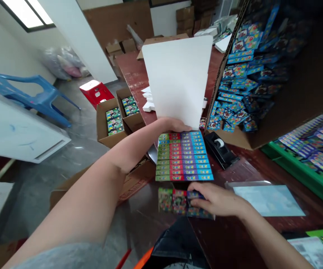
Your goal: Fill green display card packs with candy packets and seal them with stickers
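A display box (184, 157) with an upright white lid (178, 82) holds tight rows of small cartons in green, red, purple and blue. My left hand (175, 124) reaches across its far end, fingers stretched along the base of the lid. Just below the box's near edge, my right hand (208, 200) grips a row of small printed cartons (175, 201), its fingers over the purple part. That row is slightly blurred, and the hand hides its right end.
A large carton (284, 123) of loose small blue boxes leans at the right. Beside it are a black tape dispenser (220, 149), a clear plastic sleeve (267, 200) and a green crate (304, 164). Open cartons (105, 138), a red stool (95, 91) and a blue chair (43, 93) stand left.
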A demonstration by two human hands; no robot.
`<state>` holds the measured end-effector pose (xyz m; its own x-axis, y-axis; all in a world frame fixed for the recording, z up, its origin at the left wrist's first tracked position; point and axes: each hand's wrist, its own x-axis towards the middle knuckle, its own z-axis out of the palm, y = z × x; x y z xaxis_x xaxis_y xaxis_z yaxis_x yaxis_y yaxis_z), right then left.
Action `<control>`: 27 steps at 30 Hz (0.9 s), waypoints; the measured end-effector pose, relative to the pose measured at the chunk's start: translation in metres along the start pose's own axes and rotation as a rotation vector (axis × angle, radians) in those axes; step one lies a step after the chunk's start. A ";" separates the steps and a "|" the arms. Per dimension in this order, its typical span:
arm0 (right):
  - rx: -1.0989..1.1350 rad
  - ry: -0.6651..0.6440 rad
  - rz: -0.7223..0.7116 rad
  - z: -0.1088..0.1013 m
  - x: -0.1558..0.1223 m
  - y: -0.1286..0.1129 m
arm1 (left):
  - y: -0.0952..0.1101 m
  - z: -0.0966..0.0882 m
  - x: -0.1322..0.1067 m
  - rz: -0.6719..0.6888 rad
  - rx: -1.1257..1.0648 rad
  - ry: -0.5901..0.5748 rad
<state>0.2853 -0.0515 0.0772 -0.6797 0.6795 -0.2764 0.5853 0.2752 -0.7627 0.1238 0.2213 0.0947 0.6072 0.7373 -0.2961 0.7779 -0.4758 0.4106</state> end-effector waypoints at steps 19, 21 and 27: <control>-0.881 0.413 0.198 -0.128 0.096 -0.032 | 0.015 0.081 -0.158 0.250 -0.066 0.660; -0.839 0.347 0.183 -0.135 0.104 -0.034 | 0.005 0.089 -0.172 0.126 -0.247 0.840; -0.729 0.215 0.042 -0.139 0.140 -0.023 | -0.015 0.133 -0.186 -0.146 -0.935 0.750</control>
<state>0.2385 0.1315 0.1369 -0.5925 0.7966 -0.1196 0.8037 0.5748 -0.1538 0.0203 0.0277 0.0291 0.0370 0.9978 0.0554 0.2252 -0.0623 0.9723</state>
